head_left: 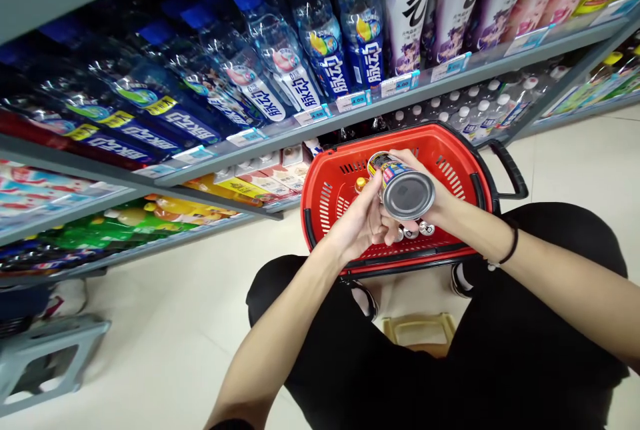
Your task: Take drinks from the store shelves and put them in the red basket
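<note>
A printed can (pixel 409 195) is tilted above the basket, its bare metal end facing up toward me. My left hand (pixel 361 220) holds it from the left, thumb along the side and fingers curled underneath. On the far right side of the can, my right hand (pixel 429 177) is wrapped round it, with most of its fingers hidden behind. Below both hands stands a red shopping basket (pixel 463 147). Inside it I see a bottle with an orange-yellow cap (pixel 361 184) and several small items with white tops (pixel 426 229), partly covered by my hands.
Shelves hold blue-capped drink bottles (pixel 320 37) and purple-labelled bottles (pixel 407 10) behind the basket. Its black handle (pixel 510 173) sticks out rightward. Below the basket, a yellowish stool (pixel 420 323) shows between my legs. A grey stool (pixel 50 357) stands at lower left.
</note>
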`<state>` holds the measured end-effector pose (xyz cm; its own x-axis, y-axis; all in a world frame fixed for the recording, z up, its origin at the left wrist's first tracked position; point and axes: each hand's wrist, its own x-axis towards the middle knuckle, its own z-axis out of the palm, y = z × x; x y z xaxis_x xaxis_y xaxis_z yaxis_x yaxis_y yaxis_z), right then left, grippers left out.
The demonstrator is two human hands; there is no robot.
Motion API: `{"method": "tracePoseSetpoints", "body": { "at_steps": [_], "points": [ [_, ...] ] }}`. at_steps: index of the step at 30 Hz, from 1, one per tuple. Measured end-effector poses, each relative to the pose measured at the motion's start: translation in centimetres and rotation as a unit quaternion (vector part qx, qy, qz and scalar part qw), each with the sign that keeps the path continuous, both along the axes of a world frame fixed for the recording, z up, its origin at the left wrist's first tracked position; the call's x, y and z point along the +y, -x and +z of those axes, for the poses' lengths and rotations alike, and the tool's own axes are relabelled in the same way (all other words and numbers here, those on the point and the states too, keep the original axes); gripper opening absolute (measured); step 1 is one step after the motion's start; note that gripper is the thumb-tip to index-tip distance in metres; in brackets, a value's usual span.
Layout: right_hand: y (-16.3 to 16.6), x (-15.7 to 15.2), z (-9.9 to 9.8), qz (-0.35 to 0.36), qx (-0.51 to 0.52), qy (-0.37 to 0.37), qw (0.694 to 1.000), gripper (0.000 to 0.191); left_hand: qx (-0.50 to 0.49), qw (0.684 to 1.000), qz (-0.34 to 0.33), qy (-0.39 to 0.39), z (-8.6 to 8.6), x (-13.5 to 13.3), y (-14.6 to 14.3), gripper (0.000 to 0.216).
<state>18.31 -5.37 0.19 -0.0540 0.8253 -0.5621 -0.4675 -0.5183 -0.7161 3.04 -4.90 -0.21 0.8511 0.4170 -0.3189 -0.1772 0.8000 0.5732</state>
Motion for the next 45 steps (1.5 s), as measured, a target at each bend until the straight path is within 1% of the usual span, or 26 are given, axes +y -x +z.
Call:
{"method": "tracePoseSetpoints", "body": {
  "at_steps": [2, 4, 8, 10, 13, 15, 17, 21, 23, 26, 31, 34, 36, 38, 40, 42, 44, 45],
  "points": [
    [-0.1, 0.1, -0.2, -0.023, 0.001, 0.024, 0.999, 0.037, 0.015, 0.999, 0.018, 0.026, 0.2, 0.1, 0.0, 0.067],
    [-0.2, 0.2, -0.4, -0.033, 0.02, 0.051, 0.998, 0.031, 0.014, 0.997, 0.032, 0.064, 0.4, 0.2, 0.1, 0.069],
    [-0.3, 0.2, -0.9, -0.019, 0.065, 0.076, 0.995, 0.03, -0.002, 0.992, 0.05, 0.113, 0.9, 0.7, 0.4, 0.072],
    [-0.1, 0.2, -0.9, -0.018, 0.07, 0.077, 0.994, 0.029, -0.002, 0.992, 0.05, 0.117, 0.9, 0.8, 0.5, 0.074],
    [0.3, 0.0, -0.5, -0.04, 0.059, 0.075, 0.995, 0.024, -0.005, 0.995, 0.039, 0.097, 0.5, 0.7, 0.5, 0.074],
    [0.5, 0.0, 0.0, -0.056, 0.05, 0.072, 0.995, 0.021, -0.007, 0.997, 0.039, 0.068, 0.1, 0.5, 0.3, 0.074],
    [0.5, 0.2, 0.6, -0.061, 0.044, 0.05, 0.996, 0.019, 0.015, 0.997, 0.069, 0.028, -0.4, 0.3, 0.1, 0.07],
    [-0.3, 1.0, 1.7, -0.084, 0.005, -0.058, 0.995, 0.016, 0.112, 0.98, 0.153, -0.066, -1.4, 0.2, -0.2, 0.059],
    [-0.9, 1.5, 2.2, -0.093, -0.024, -0.105, 0.99, 0.016, 0.14, 0.972, 0.164, -0.093, -1.9, 0.2, -0.3, 0.059],
    [-1.7, 1.7, 3.1, -0.094, -0.056, -0.145, 0.983, 0.019, 0.16, 0.965, 0.171, -0.115, -2.6, 0.2, -0.4, 0.057],
    [-2.0, 1.0, 4.1, -0.071, -0.074, -0.168, 0.98, 0.031, 0.136, 0.952, 0.199, -0.187, -3.1, 0.4, -0.5, 0.048],
    [-2.0, 0.6, 4.0, -0.057, -0.069, -0.171, 0.981, 0.03, 0.154, 0.936, 0.198, -0.246, -3.0, 0.6, -0.6, 0.052],
    [-2.1, 0.5, 3.8, -0.059, -0.053, -0.165, 0.983, 0.031, 0.183, 0.922, 0.194, -0.281, -2.8, 0.6, -0.7, 0.055],
    [-2.3, 0.5, 3.7, -0.071, -0.031, -0.157, 0.985, 0.038, 0.194, 0.912, 0.187, -0.309, -2.8, 0.4, -0.8, 0.057],
    [-2.6, 0.4, 3.6, -0.089, -0.017, -0.156, 0.984, 0.046, 0.186, 0.906, 0.169, -0.341, -2.9, 0.1, -0.9, 0.06],
    [-3.0, 0.4, 3.7, -0.106, -0.006, -0.162, 0.981, 0.05, 0.188, 0.881, 0.157, -0.404, -3.0, -0.2, -0.8, 0.069],
    [-3.4, 0.5, 3.7, -0.123, 0.007, -0.168, 0.978, 0.051, 0.211, 0.836, 0.163, -0.48, -3.0, -0.5, -0.7, 0.074],
    [-3.5, 0.6, 3.8, -0.129, 0.015, -0.168, 0.977, 0.051, 0.225, 0.81, 0.173, -0.514, -2.9, -0.7, -0.5, 0.073]
  ]
}}
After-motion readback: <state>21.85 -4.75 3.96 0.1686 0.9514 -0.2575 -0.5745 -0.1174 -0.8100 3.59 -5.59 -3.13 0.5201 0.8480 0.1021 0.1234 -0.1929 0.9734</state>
